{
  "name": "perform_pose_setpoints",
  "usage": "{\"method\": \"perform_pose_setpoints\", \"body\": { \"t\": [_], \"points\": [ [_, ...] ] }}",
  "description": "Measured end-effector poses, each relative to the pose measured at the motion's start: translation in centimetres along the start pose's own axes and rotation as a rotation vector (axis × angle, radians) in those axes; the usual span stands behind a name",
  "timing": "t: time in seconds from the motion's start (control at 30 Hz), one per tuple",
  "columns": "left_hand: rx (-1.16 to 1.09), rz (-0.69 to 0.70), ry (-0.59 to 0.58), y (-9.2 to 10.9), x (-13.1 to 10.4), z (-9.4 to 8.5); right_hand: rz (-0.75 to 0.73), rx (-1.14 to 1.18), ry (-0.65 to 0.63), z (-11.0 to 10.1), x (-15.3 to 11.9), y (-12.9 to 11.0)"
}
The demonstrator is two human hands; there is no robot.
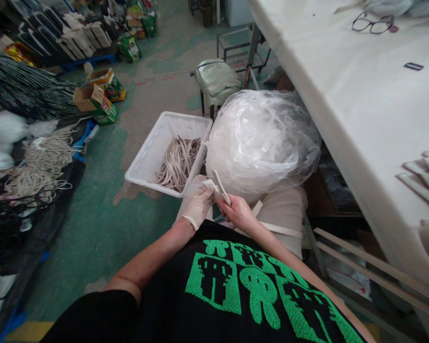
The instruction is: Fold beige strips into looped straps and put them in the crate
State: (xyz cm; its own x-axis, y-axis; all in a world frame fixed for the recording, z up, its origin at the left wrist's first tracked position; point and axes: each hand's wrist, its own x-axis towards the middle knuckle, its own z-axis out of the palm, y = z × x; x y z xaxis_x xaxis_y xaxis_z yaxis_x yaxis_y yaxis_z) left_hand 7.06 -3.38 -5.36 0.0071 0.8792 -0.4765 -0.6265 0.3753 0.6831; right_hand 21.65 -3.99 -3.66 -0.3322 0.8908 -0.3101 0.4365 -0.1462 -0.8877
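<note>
My left hand [197, 207], in a pale glove, is closed on a small white translucent piece [208, 184] near the middle of the view. Just right of it, my bare right hand [238, 209] is closed round a light beige strip [219, 183] that is folded over. The two hands almost meet. Beyond them stands a white plastic bin [143, 164] with a heap of beige straps [178, 162] in it. Against the bin's right side rests a big clear plastic bag [259, 138] filled with whitish material. A pale strip [282, 229] lies across my lap.
A long white table [361, 95] runs along the right, bearing glasses [372, 24], a small dark buckle [413, 66] and beige strips [423, 178]. Behind the bag is a stool with a green cover [218, 78]. Cartons [96, 102] and cord bundles [43, 157] lie at left.
</note>
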Motion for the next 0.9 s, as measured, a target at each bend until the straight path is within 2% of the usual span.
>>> {"method": "perform_pose_setpoints", "body": {
  "t": [0.13, 0.23, 0.3, 0.33, 0.47, 0.53, 0.67, 0.83, 0.9],
  "points": [
    [-0.01, -0.021, 0.007, 0.4, 0.0, 0.0, 0.012, 0.153, -0.107, -0.6, 0.6, -0.7],
    [-0.081, -0.053, 0.119, 1.7, 0.3, -0.8, 0.025, 0.166, -0.191, -1.2, 0.1, -0.9],
    [-0.113, -0.068, 0.182, 2.1, 0.1, -1.3, 0.046, 0.133, -0.187, -1.3, -0.2, -0.9],
    [-0.116, -0.071, 0.174, 2.0, -0.2, -1.3, 0.054, 0.113, -0.17, -1.3, -0.2, -0.9],
    [-0.099, -0.055, 0.02, 1.2, -1.4, -0.9, 0.018, 0.044, -0.114, -1.0, 0.6, -1.3],
    [-0.115, -0.041, 0.045, 1.5, -1.4, -1.0, -0.009, 0.021, -0.137, -1.3, 0.7, -1.6],
    [-0.17, -0.043, 0.181, 2.6, -1.1, -1.5, 0.001, -0.03, -0.162, -2.3, 0.1, -1.8],
    [-0.112, -0.083, 0.009, 1.5, -2.1, -0.4, -0.025, -0.109, -0.082, -1.9, 0.5, -1.6],
    [-0.119, -0.062, 0.017, 1.4, -2.2, -0.2, -0.033, -0.114, -0.086, -1.9, 0.5, -1.5]
  ]
}}
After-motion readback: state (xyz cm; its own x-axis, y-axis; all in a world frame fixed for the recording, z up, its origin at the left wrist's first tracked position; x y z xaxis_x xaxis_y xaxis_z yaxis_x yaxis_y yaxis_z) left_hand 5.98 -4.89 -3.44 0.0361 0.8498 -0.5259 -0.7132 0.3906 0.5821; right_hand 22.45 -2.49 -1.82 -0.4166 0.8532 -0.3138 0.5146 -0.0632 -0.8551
